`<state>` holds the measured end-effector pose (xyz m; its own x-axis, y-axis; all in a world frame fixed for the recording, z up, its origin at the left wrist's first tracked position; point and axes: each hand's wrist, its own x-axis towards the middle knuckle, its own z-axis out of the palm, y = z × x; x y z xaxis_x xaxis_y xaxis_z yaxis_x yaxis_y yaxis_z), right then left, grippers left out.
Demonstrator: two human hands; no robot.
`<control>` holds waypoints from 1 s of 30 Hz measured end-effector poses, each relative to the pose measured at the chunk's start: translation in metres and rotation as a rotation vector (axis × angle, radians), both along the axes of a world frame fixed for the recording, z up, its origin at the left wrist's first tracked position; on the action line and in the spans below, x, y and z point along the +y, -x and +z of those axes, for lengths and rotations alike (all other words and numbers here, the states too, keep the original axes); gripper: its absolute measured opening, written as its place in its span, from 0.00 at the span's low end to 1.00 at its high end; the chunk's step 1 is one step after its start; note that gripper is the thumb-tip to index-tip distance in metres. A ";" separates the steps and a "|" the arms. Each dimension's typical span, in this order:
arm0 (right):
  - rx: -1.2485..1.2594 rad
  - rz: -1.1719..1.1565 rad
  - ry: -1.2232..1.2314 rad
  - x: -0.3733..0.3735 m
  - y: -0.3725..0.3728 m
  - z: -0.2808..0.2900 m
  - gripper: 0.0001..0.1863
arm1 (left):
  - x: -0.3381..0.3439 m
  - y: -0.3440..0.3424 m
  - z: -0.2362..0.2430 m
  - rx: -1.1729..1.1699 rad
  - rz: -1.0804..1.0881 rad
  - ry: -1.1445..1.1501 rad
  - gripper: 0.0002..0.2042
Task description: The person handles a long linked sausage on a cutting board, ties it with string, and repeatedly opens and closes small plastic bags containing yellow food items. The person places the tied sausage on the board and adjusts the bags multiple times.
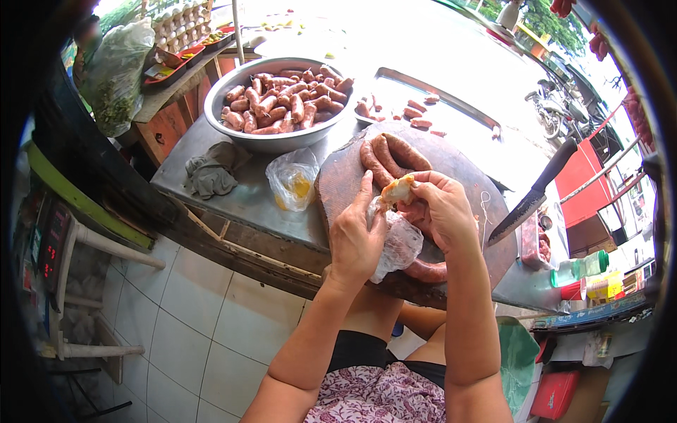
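Two hands meet above a round wooden chopping board point(338, 185) on a metal tabletop point(240, 197). The left hand point(355, 236) is curled around a thin, clear plastic bag point(402, 243), its thumb raised against a small, pale orange-yellow piece of food point(398, 189) at the bag's mouth. The right hand point(441, 211) closes its fingertips on the same piece from the other side, fingers bent and pinching, so that both hands grip it between them just above the board. The piece looks soft and torn at the edge, lighter than the meat around it. Long reddish-brown sausages point(391, 155) lie curved on the board beyond the hands, and another sausage point(427, 270) lies near the board's front edge, beneath the bag. A dark-bladed knife point(532, 197) rests at the board's right side, point toward the person. Farther back on the tabletop stands a wide steel bowl point(278, 137) heaped with short sausages, with a crumpled grey cloth point(211, 173) and a small knotted bag point(293, 180) holding something yellow just in front of it.
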<state>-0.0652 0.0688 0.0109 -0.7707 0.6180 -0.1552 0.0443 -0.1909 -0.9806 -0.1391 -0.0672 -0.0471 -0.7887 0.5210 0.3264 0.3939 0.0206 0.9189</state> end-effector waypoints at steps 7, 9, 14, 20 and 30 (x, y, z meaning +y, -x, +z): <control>0.011 -0.182 -0.090 -0.025 -0.015 0.008 0.11 | 0.005 0.001 -0.008 0.004 0.022 0.035 0.25; 0.034 -0.181 -0.138 -0.026 -0.024 0.014 0.11 | 0.005 0.000 -0.010 0.020 0.024 0.050 0.24; 0.015 -0.094 -0.142 -0.020 -0.029 0.018 0.12 | -0.003 0.010 -0.016 0.277 -0.012 0.039 0.23; -0.096 -0.077 -0.565 -0.032 -0.014 0.001 0.08 | -0.007 0.018 -0.021 -0.279 -0.156 -0.419 0.18; -0.170 0.179 -1.131 -0.050 -0.020 -0.001 0.08 | -0.039 0.011 -0.001 0.298 -0.043 0.131 0.12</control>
